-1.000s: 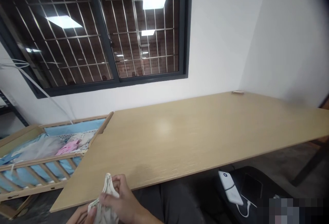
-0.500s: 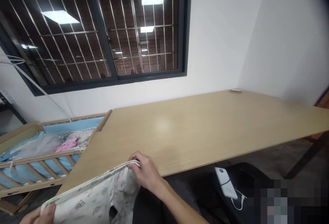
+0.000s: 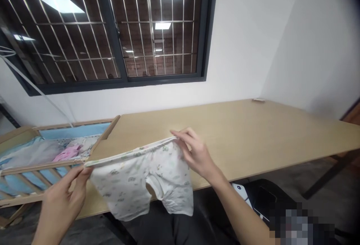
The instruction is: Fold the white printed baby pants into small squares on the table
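A small pair of white printed baby shorts (image 3: 135,183) hangs stretched out by its waistband above the near edge of a light wooden table (image 3: 253,132). My left hand (image 3: 63,202) pinches the waistband's left end. The right end is pinched by my right hand (image 3: 195,153), with the fingers pressed together over the fabric. Both legs of the shorts dangle below the table edge, over my lap.
A wooden baby crib (image 3: 36,162) with blue lining and several clothes, one of them pink (image 3: 66,154), stands at the left of the table. A white power bank (image 3: 241,194) with a cable lies on a dark seat at lower right. A barred window (image 3: 107,31) fills the wall behind.
The bunched cloth was pulled open between my hands and lifted from my lap up over the table edge. My right hand went up and to the right, and my left hand went left.
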`<state>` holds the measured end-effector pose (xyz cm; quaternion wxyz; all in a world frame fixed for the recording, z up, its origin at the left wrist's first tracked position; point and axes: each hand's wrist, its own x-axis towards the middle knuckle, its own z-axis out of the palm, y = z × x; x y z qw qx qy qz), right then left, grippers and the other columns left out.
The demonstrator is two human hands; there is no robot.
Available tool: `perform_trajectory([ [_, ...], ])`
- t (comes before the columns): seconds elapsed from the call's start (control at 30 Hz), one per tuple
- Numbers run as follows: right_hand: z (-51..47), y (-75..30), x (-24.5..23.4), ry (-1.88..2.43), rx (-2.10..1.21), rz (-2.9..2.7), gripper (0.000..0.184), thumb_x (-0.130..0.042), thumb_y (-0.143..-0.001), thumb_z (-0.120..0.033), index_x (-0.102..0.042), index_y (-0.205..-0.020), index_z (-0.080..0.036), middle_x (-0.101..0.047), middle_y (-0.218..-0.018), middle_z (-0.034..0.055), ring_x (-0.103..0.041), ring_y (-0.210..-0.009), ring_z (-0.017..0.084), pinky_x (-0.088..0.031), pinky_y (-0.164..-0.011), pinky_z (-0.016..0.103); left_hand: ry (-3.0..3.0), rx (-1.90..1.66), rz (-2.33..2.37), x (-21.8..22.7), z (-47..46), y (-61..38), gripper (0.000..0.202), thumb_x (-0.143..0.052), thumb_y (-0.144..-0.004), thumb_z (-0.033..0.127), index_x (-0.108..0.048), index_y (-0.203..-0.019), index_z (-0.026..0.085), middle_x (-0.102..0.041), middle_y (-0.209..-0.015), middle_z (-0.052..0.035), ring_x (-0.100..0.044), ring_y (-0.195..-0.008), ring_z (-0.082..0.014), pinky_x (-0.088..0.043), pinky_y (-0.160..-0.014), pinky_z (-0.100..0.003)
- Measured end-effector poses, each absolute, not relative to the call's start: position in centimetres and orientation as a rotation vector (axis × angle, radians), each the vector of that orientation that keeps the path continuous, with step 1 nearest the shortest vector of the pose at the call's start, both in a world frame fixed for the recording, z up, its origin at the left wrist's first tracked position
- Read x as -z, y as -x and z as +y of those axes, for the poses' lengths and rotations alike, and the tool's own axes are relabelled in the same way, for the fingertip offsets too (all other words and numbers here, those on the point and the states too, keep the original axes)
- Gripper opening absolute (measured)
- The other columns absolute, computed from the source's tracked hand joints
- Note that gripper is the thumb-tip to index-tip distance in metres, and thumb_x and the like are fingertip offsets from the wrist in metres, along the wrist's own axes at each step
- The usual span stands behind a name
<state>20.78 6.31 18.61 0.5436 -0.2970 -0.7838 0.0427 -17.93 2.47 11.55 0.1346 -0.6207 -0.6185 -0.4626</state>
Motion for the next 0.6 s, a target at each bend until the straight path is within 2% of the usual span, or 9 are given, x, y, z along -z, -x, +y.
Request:
perform_trajectory([
  [0.07,8.3,-21.6,-18.3,0.82,-0.064,-1.804,0.027,-0.053,-0.101,-0.024,-0.065,-0.125,-0.023,-0.064,-0.099,0.0074,-0.063,-0.09,0.02,-0.054,-0.08,0.033,1.99,1.362,-1.742,-13.3,4.3,15.2,0.04,-0.049,-0.093,0.06,-0.067,-0.09,0.024,-0.072,-0.087,-0.002,-0.065,-0.077,-0.0197,-0.05,-0.07,-0.027],
  [0.17,12.4,-22.7,-16.7,0.963,-0.091,-1.77,0.019,-0.054,-0.101,-0.028,-0.066,-0.113,-0.021,-0.067,-0.101,0.0079,-0.064,-0.092,0.021,-0.052,-0.083,0.035,2.099,1.346,-1.822,-13.7,8.4,12.7,0.04,-0.049,-0.094,0.058,-0.067,-0.093,0.022,-0.074,-0.092,-0.0031,-0.066,-0.079,-0.0193,-0.048,-0.071,-0.026],
  [0.3,18.0,-23.5,-12.6,1.175,-0.19,-1.818,0.017,-0.048,-0.1,-0.022,-0.063,-0.107,-0.019,-0.065,-0.106,0.0078,-0.062,-0.098,0.02,-0.049,-0.088,0.033,2.21,1.133,-2.067,-11.0,14.6,10.9,0.037,-0.045,-0.097,0.053,-0.065,-0.107,0.023,-0.075,-0.09,-0.0016,-0.068,-0.082,-0.0201,-0.044,-0.066,-0.025],
  [0.4,21.7,-23.6,-9.3,1.333,-0.225,-1.885,0.019,-0.045,-0.098,-0.014,-0.061,-0.107,-0.018,-0.063,-0.109,0.0082,-0.06,-0.099,0.019,-0.046,-0.087,0.03,2.275,0.822,-2.142,-8.6,18.6,9.7,0.033,-0.038,-0.102,0.045,-0.059,-0.114,0.022,-0.074,-0.093,-0.0037,-0.069,-0.085,-0.0216,-0.042,-0.068,-0.027],
  [0.5,24.9,-23.6,-6.7,1.45,-0.202,-1.976,0.019,-0.045,-0.097,-0.01,-0.06,-0.107,-0.017,-0.062,-0.11,0.009,-0.059,-0.097,0.018,-0.044,-0.083,0.027,2.287,0.551,-2.099,-6.5,22.0,8.6,0.031,-0.031,-0.105,0.035,-0.057,-0.11,0.019,-0.071,-0.098,-0.0085,-0.067,-0.09,-0.0234,-0.042,-0.072,-0.029],
  [0.6,27.9,-23.4,-4.8,1.56,-0.136,-2.065,0.018,-0.046,-0.097,-0.009,-0.059,-0.108,-0.016,-0.063,-0.112,0.0101,-0.058,-0.099,0.019,-0.042,-0.081,0.026,2.248,0.476,-2.117,-4.6,24.8,7.6,0.03,-0.03,-0.105,0.031,-0.057,-0.104,0.018,-0.069,-0.106,-0.0122,-0.065,-0.099,-0.0245,-0.043,-0.078,-0.031],
])
